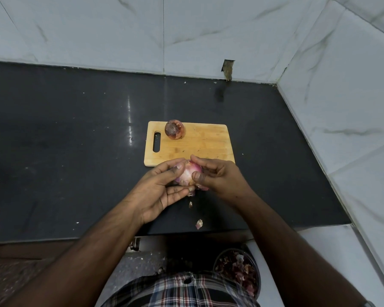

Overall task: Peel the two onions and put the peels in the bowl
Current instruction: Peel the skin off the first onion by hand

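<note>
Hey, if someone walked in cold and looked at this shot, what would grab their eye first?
Probably the pink, partly peeled onion at centre, gripped between the left hand and right hand above the dark counter. Next, the pale wooden cutting board just beyond, with an unpeeled onion at its far left corner. Lower right, a bowl holds peels.

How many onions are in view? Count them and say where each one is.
2. One onion lies on the far left part of the cutting board. The other onion is held between the left hand and right hand, near the board's front edge. None seems hidden.
</note>
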